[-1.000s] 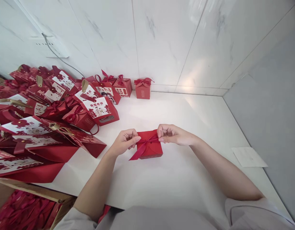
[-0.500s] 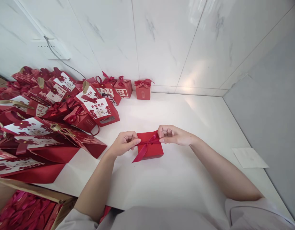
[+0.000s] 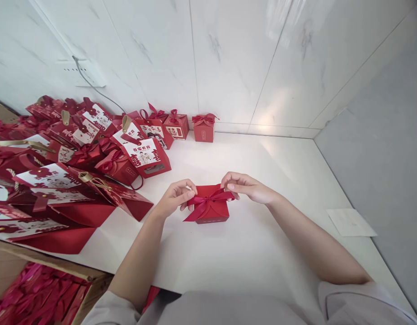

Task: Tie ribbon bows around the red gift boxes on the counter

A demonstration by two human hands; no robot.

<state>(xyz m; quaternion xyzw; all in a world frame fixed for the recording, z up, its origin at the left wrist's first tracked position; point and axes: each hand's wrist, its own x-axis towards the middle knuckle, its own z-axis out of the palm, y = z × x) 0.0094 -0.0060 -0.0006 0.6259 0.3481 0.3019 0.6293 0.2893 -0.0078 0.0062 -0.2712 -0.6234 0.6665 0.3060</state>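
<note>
A small red gift box (image 3: 213,212) lies on the white table in front of me, with a dark pink satin ribbon (image 3: 202,206) tied in a bow across its top. One ribbon tail hangs over the box's front left corner. At the left end of the bow, my left hand (image 3: 179,197) has its thumb and fingers closed around the ribbon loop. My right hand (image 3: 245,186) is at the box's back right corner; its curved fingers are loosely apart and touch the bow's right loop. Its fingertips are partly hidden.
Many red gift boxes and bags (image 3: 76,180) crowd the table's left side. Three bow-tied boxes, including a square one (image 3: 204,130), stand by the tiled wall. A carton (image 3: 89,275) of red ribboned pieces sits at lower left. White paper (image 3: 351,222) lies near the right edge.
The bow's loops have spread out and the right loop now shows. My right hand's fingers have loosened from their pinch. Both hands have shifted slightly, and the view has turned a little.
</note>
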